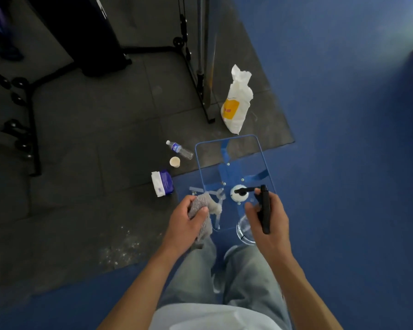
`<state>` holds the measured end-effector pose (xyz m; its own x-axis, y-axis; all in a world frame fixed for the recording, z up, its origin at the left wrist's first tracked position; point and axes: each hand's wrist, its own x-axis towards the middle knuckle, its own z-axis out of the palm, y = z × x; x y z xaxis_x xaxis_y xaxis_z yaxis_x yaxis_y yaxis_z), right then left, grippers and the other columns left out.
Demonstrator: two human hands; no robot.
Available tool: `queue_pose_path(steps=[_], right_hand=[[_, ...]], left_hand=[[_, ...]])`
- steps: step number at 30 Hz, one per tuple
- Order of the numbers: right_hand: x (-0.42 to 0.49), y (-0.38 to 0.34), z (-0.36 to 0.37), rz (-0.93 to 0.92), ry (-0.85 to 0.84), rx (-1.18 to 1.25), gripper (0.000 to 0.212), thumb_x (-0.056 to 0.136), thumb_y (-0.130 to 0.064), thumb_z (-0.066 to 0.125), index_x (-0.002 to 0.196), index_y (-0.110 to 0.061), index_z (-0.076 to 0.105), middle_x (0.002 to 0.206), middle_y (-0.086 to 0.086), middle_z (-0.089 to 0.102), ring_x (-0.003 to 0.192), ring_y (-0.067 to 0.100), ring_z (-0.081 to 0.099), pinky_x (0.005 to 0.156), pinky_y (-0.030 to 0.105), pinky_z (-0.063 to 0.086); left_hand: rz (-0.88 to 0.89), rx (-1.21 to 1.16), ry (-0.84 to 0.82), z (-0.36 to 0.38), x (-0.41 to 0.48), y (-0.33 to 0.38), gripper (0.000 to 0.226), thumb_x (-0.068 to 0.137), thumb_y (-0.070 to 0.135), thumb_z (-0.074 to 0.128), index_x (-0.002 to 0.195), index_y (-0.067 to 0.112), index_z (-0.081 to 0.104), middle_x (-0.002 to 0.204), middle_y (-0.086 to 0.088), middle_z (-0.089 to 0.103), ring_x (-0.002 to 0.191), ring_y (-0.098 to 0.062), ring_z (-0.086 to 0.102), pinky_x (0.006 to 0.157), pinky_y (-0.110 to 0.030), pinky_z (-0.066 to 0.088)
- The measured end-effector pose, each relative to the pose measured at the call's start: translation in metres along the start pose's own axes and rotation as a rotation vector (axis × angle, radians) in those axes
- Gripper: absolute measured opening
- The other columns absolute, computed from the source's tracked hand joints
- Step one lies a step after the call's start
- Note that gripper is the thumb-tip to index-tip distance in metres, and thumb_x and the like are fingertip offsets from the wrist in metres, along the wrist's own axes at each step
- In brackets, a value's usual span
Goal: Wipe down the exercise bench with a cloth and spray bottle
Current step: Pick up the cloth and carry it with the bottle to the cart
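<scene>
Fingers (pixel 188 202) of the left hand (pixel 185 222) clutch the cloth (pixel 202 203); the right hand (pixel 273 221) grips the spray bottle (pixel 238 196) handle.

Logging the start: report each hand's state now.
Left hand: grips crumpled grey cloth.
Right hand: grips black-handled clear plastic spray bottle.

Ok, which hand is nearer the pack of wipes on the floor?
Left. The left hand, gripping the cloth, sits just right of and below the pack of wipes in view; the right hand, holding a black handle, is farther right.
</scene>
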<state>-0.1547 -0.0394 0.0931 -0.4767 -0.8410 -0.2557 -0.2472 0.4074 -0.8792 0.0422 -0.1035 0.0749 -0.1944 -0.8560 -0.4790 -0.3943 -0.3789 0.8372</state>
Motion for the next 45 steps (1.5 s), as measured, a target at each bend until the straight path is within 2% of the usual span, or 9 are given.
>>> queue_pose_path(steps=[5,13,18,25,29,31,33,37,45], right_hand=[[0.094,0.012,0.014,-0.075,-0.087,-0.062,0.034,0.093,-0.044,0.066,0.121,-0.027,0.054,0.100,0.004,0.064,0.090,0.012,0.066,0.082,0.029,0.052],[0.198,0.055,0.042,-0.120,-0.206,-0.085,0.043,0.090,-0.046,0.060,0.125,-0.023,0.055,0.105,0.003,0.061,0.092,0.007,0.063,0.079,0.010,0.045],[0.237,0.090,0.054,-0.118,-0.267,-0.130,0.040,0.093,-0.040,0.062,0.128,-0.022,0.053,0.110,0.003,0.061,0.098,0.008,0.063,0.083,0.009,0.045],[0.273,0.131,0.070,-0.077,-0.371,-0.219,0.072,0.086,-0.051,0.069,0.145,-0.026,0.036,0.108,-0.048,0.053,0.108,-0.007,0.059,0.091,0.035,0.052],[0.287,0.143,0.080,-0.079,-0.346,-0.264,0.079,0.079,-0.059,0.072,0.140,-0.021,0.039,0.098,-0.018,0.057,0.112,0.021,0.062,0.091,0.053,0.055],[0.292,0.146,0.085,-0.057,-0.355,-0.279,0.074,0.082,-0.052,0.075,0.137,-0.019,0.038,0.095,-0.015,0.058,0.106,0.022,0.064,0.086,0.053,0.056],[0.295,0.148,0.089,-0.038,-0.371,-0.298,0.072,0.083,-0.050,0.076,0.136,-0.021,0.036,0.103,-0.017,0.054,0.098,0.019,0.065,0.081,0.050,0.057],[0.291,0.155,0.090,0.016,-0.434,-0.279,0.070,0.080,-0.033,0.085,0.128,-0.031,0.034,0.106,-0.023,0.048,0.091,-0.004,0.062,0.080,0.038,0.056],[0.281,0.166,0.078,-0.213,-0.497,-0.469,0.074,0.069,-0.024,0.093,0.124,-0.015,0.045,0.128,-0.002,0.036,0.103,0.010,0.050,0.089,0.025,0.053]], left_hand=[[-0.064,0.011,0.012,0.015,0.073,0.000,0.006,0.096,0.020,0.067,0.094,0.023,0.063,0.086,-0.009,0.068,0.070,-0.009,0.056,0.068,-0.031,0.050],[-0.150,0.001,0.049,0.040,0.193,-0.019,0.004,0.096,0.019,0.067,0.095,0.022,0.065,0.081,0.009,0.066,0.066,0.003,0.057,0.060,-0.010,0.045],[-0.336,0.277,0.045,0.034,0.257,-0.069,0.010,0.094,0.028,0.069,0.098,0.019,0.068,0.086,0.005,0.067,0.073,-0.013,0.062,0.060,-0.023,0.046],[-0.384,0.309,0.245,0.004,0.265,-0.120,0.013,0.090,0.039,0.074,0.095,0.030,0.066,0.093,0.008,0.071,0.085,-0.015,0.068,0.070,-0.032,0.053],[-0.375,0.179,0.389,0.026,0.260,-0.126,0.022,0.094,0.034,0.071,0.111,0.029,0.058,0.099,0.010,0.064,0.097,-0.019,0.066,0.072,-0.024,0.046],[-0.458,0.039,0.262,0.039,0.258,-0.127,0.051,0.091,0.045,0.072,0.133,0.027,0.049,0.119,0.006,0.062,0.109,-0.017,0.063,0.088,-0.029,0.048],[-0.536,-0.056,0.093,0.050,0.254,-0.128,0.080,0.085,0.056,0.074,0.149,0.025,0.037,0.135,0.005,0.058,0.119,-0.015,0.059,0.099,-0.032,0.048],[-0.530,-0.039,0.104,0.064,0.249,-0.132,0.075,0.086,0.045,0.077,0.147,0.027,0.037,0.137,0.002,0.057,0.115,-0.015,0.060,0.097,-0.033,0.053],[-0.477,-0.197,0.157,0.056,0.249,-0.145,0.100,0.077,0.038,0.088,0.156,0.031,0.026,0.145,0.006,0.048,0.128,-0.014,0.054,0.103,-0.033,0.051]])
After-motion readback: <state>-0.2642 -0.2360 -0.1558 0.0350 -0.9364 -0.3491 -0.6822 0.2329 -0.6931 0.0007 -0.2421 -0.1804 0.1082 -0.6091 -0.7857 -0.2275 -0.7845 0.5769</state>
